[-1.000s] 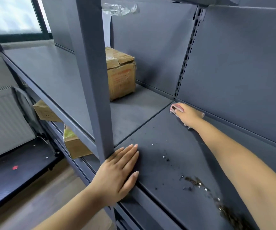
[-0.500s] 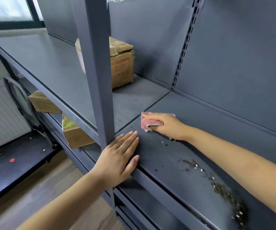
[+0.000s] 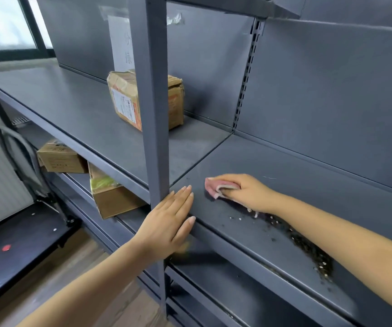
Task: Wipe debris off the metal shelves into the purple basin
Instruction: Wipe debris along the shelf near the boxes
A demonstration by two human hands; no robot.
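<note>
R hand (image 3: 244,192) curled round a pink cloth (image 3: 216,188), pressing it flat on the shelf (image 3: 272,166) near the seam w/ the next shelf section. L hand (image 3: 166,223) spread flat, fingers straight & together, resting on shelf front edge just beside the upright post (image 3: 153,114), holding nothing. Debris (image 3: 308,246) — dark crumbs w/ pale specks — strewn in a band from just under the R wrist along below the forearm, thickest toward the front lip at right. Basin not in view. Worn cardboard box (image 3: 124,100) on adjoining shelf section to the left, partly behind post, well apart from both hands. Two more boxes (image 3: 60,156) on the lower shelf at left. Paper sheet (image 3: 120,43) stuck to back panel above the box. Black cart (image 3: 13,244) on wood floor at far left, w/ a red spot on its deck.
</note>
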